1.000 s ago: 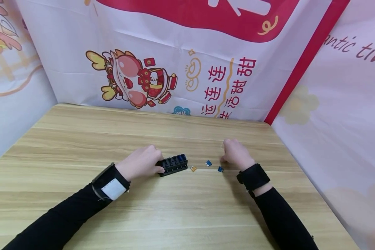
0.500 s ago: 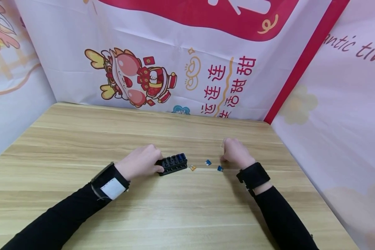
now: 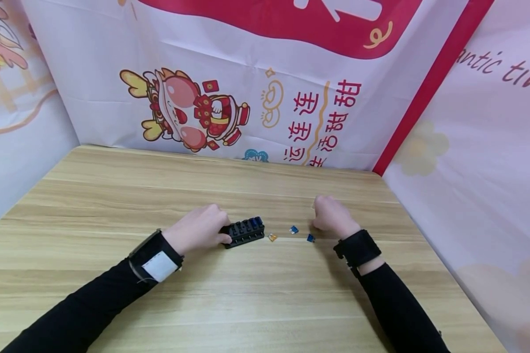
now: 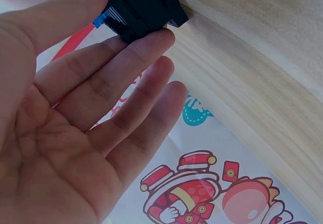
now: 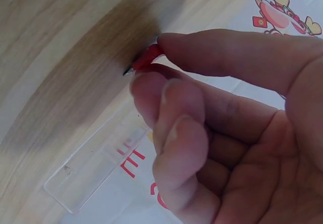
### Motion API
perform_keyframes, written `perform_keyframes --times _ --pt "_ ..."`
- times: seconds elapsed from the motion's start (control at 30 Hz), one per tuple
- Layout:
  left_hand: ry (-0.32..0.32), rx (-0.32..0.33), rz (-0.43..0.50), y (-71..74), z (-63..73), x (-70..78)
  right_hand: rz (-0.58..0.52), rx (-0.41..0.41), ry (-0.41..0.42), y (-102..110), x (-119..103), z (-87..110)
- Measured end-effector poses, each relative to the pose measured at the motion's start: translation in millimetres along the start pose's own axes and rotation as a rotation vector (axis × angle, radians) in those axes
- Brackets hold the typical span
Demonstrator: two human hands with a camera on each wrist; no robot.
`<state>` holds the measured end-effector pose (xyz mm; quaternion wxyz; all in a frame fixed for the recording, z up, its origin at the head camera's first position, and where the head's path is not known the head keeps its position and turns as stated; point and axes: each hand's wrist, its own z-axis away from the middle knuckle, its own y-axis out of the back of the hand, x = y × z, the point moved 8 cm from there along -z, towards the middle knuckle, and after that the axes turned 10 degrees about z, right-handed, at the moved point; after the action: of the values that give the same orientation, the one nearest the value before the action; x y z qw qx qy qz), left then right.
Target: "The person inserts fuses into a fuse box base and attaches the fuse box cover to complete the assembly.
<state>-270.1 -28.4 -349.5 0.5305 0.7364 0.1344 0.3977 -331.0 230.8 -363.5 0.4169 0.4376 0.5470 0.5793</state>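
Observation:
My left hand [image 3: 198, 228] grips one end of a black fuse box [image 3: 246, 233] on the table, thumb on the near side and fingers behind. Dark blue fuses show in slots at the box's right end. In the right wrist view, thumb and index finger of my right hand [image 5: 202, 118] pinch a red blade fuse [image 5: 146, 57] by its body, its metal blades just above the wood. Between the hands lie an orange blade fuse [image 3: 272, 237], a blue fuse [image 3: 294, 229] and a second blue fuse [image 3: 311, 238]. The red fuse is hidden in the head view.
A clear plastic cover [image 5: 86, 168] lies on the table beyond my right hand's fingers. The wood-grain table [image 3: 256, 294] ends at a printed cloth wall [image 3: 229, 49] behind, with further cloth walls at left and right.
My right hand's fingers have shifted very slightly in place. The left hand, the fuse box and the loose fuses stay where they were.

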Motion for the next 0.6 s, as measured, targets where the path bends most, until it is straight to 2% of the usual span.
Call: perform_keyframes --times 0.33,0.6 --pt "0.003 0.006 -0.014 -0.6 -1.0 -1.2 0.080 0.055 -0.030 -0.1 1.7 -0.2" --pt "0.003 0.007 -0.011 0.3 -0.4 -0.4 0.102 0.107 -0.031 4.7 0.0 2.6"
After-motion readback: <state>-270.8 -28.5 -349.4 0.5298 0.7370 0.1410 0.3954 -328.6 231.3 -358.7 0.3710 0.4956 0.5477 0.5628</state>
